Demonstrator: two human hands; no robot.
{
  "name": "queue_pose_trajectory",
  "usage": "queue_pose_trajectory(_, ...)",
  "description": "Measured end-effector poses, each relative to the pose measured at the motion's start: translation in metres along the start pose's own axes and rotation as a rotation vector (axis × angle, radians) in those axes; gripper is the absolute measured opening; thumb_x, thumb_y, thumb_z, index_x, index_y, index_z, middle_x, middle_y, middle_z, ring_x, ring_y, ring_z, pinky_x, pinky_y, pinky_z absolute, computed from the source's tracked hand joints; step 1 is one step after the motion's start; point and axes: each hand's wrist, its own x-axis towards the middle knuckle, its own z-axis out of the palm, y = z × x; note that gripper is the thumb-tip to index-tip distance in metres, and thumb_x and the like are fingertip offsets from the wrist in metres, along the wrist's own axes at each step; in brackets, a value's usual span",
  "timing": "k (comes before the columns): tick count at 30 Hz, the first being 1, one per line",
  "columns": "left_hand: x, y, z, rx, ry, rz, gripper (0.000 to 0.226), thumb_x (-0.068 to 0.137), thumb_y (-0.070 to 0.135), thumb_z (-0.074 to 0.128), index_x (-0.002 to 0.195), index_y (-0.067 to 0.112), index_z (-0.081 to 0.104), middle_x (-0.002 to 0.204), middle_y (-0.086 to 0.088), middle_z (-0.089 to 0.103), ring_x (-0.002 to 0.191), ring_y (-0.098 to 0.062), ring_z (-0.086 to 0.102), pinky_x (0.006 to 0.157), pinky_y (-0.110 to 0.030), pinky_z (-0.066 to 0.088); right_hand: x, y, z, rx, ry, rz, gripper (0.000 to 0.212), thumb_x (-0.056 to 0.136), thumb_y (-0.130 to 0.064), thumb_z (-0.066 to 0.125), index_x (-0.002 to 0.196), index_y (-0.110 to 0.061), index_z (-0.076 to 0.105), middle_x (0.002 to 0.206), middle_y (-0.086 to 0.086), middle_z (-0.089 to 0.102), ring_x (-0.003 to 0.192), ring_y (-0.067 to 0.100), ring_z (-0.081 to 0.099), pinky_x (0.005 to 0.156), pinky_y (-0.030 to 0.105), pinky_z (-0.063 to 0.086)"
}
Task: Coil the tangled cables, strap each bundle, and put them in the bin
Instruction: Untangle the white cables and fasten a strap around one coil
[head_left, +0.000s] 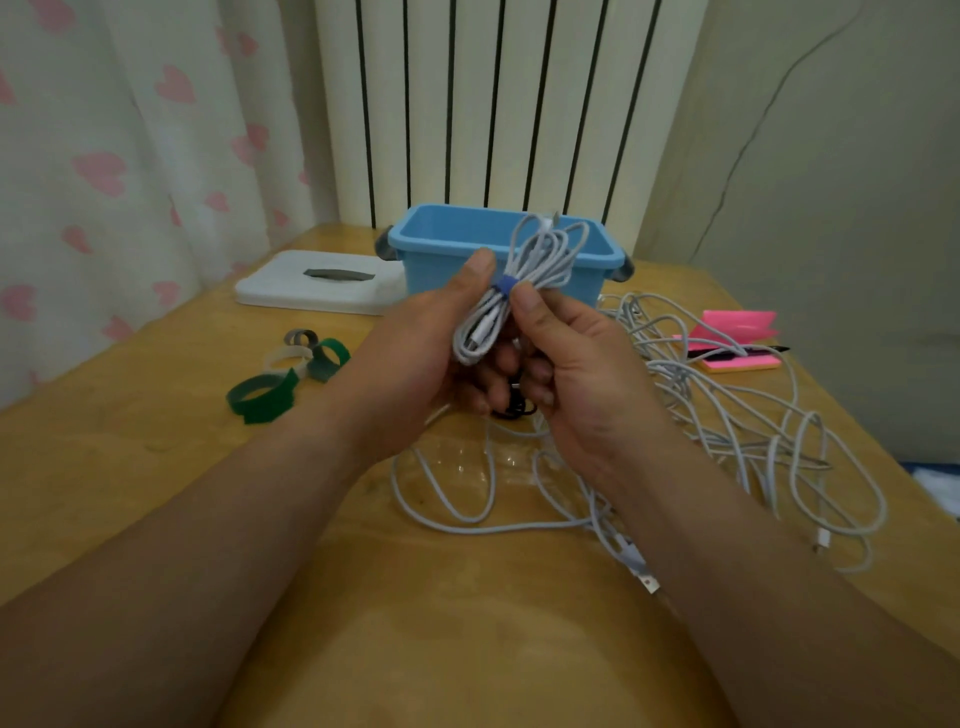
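Wooden table (156, 467) fills the frame; blue bin (415, 241) sits at upper centre, white lid (270, 291) flat just left of it, looped green, grey and white straps (262, 397) at centre left, white cables (727, 415) sprawl tangled across the right, pink notepad (737, 325) at the right edge

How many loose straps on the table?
4, clustered left on the table: grey strap, white strap, small green strap, large green strap nearest. Others may hide under the cables.
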Motion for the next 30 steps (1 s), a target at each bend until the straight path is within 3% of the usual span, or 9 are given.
queue_pose_trajectory(4, 0.000, -0.009, 0.006, 0.312, 0.131, 0.126, 0.041, 0.109, 0.048, 0.053, 0.107, 0.008, 0.063, 0.080, -0.004, 0.069, 0.067, -0.021, 0.066, 0.059, -0.036, 0.055, 0.008, 0.007, -0.011, -0.121, 0.137, -0.045, 0.023, 0.105, -0.025, 0.063, 0.106, -0.004, 0.071, 0.057, -0.006, 0.055, 0.043, 0.003, 0.045, 0.043, 0.016, 0.035)
queue_pose_trajectory(10, 0.002, -0.007, -0.002, -0.078, 0.018, 0.046, 0.034, 0.114, 0.040, 0.045, 0.103, 0.013, 0.061, 0.073, -0.005, 0.052, 0.053, -0.015, 0.039, 0.042, -0.026, 0.029, 0.013, 0.015, -0.013, -0.144, 0.109, -0.096, 0.022, 0.104, -0.024, 0.066, 0.104, -0.005, 0.077, 0.077, 0.015, 0.050, 0.057, 0.015, 0.040, 0.052, 0.028, 0.034)
queue_pose_trajectory(14, -0.001, -0.002, 0.003, -0.300, -0.096, -0.082, 0.042, 0.113, 0.045, 0.043, 0.091, 0.013, 0.059, 0.063, -0.002, 0.041, 0.042, -0.011, 0.035, 0.035, -0.021, 0.026, 0.012, 0.012, -0.011, -0.107, 0.023, -0.062, 0.029, 0.099, -0.037, 0.067, 0.100, -0.009, 0.074, 0.086, 0.020, 0.057, 0.067, 0.029, 0.044, 0.058, 0.030, 0.034)
queue_pose_trajectory(16, -0.003, 0.000, 0.007, -0.332, -0.102, -0.128, 0.048, 0.112, 0.049, 0.043, 0.084, 0.014, 0.059, 0.058, -0.004, 0.038, 0.040, -0.015, 0.036, 0.035, -0.021, 0.028, 0.010, 0.007, -0.008, 0.004, -0.036, 0.001, 0.030, 0.095, -0.036, 0.066, 0.108, -0.010, 0.073, 0.084, 0.009, 0.067, 0.068, 0.024, 0.057, 0.059, 0.028, 0.042)
queue_pose_trajectory(19, -0.006, -0.003, 0.016, 0.060, 0.089, 0.011, 0.052, 0.111, 0.057, 0.041, 0.087, 0.018, 0.066, 0.063, -0.013, 0.055, 0.050, -0.027, 0.054, 0.045, -0.034, 0.046, 0.010, 0.002, -0.007, 0.109, -0.019, 0.036, 0.027, 0.093, -0.029, 0.067, 0.111, -0.008, 0.071, 0.084, 0.008, 0.071, 0.067, 0.021, 0.066, 0.056, 0.034, 0.051)
queue_pose_trajectory(22, -0.007, -0.007, 0.022, 0.367, 0.182, 0.171, 0.040, 0.110, 0.053, 0.048, 0.103, 0.014, 0.058, 0.075, -0.006, 0.064, 0.063, -0.023, 0.065, 0.056, -0.041, 0.055, 0.012, 0.003, -0.012, 0.093, 0.070, -0.011, 0.010, 0.099, -0.021, 0.067, 0.099, -0.011, 0.069, 0.078, 0.005, 0.071, 0.064, 0.016, 0.068, 0.054, 0.029, 0.054)
queue_pose_trajectory(25, -0.005, -0.008, 0.019, 0.286, 0.197, 0.165, 0.031, 0.113, 0.039, 0.047, 0.103, 0.011, 0.054, 0.077, -0.008, 0.061, 0.062, -0.022, 0.060, 0.052, -0.037, 0.050, 0.015, 0.009, -0.013, 0.034, 0.099, -0.035, 0.014, 0.102, -0.021, 0.066, 0.098, -0.009, 0.070, 0.073, 0.007, 0.069, 0.060, 0.023, 0.064, 0.056, 0.031, 0.052)
queue_pose_trajectory(28, -0.005, -0.007, 0.014, 0.144, 0.178, 0.158, 0.031, 0.115, 0.036, 0.042, 0.105, 0.010, 0.056, 0.082, -0.009, 0.060, 0.062, -0.020, 0.053, 0.053, -0.033, 0.042, 0.016, 0.014, -0.010, 0.032, 0.078, -0.021, 0.020, 0.095, -0.026, 0.073, 0.103, -0.008, 0.070, 0.085, 0.017, 0.066, 0.072, 0.033, 0.056, 0.071, 0.045, 0.040)
queue_pose_trajectory(30, -0.006, -0.006, 0.014, 0.077, 0.135, 0.165, 0.029, 0.116, 0.036, 0.040, 0.106, 0.014, 0.057, 0.085, -0.007, 0.060, 0.062, -0.017, 0.051, 0.053, -0.033, 0.039, 0.015, 0.014, -0.010, 0.095, 0.067, -0.004, 0.015, 0.092, -0.023, 0.074, 0.096, -0.011, 0.066, 0.078, 0.014, 0.064, 0.061, 0.031, 0.058, 0.068, 0.046, 0.038)
